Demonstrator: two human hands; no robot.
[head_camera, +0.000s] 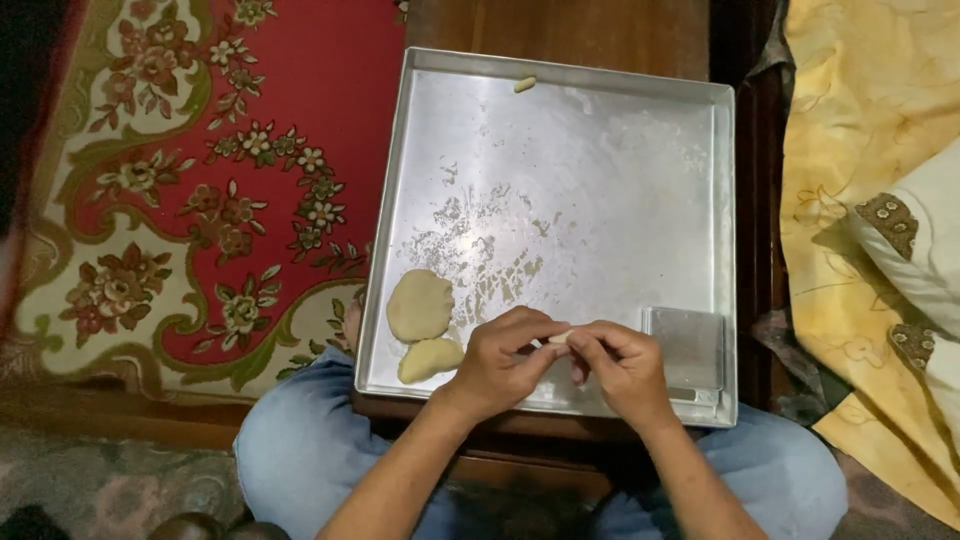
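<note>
A square metal baking tray rests on a low wooden table in front of me. Over its near edge, my left hand and my right hand meet, both pinching a small pale piece of dough between their fingertips. Two flattened lumps of dough lie in the tray's near left corner: a round one and a smaller oval one just below it. A tiny rolled dough piece sits against the far rim.
A flat metal scraper lies in the tray's near right corner. A red floral carpet spreads to the left. Yellow patterned fabric and a white cushion lie to the right. My knees in blue jeans frame the table.
</note>
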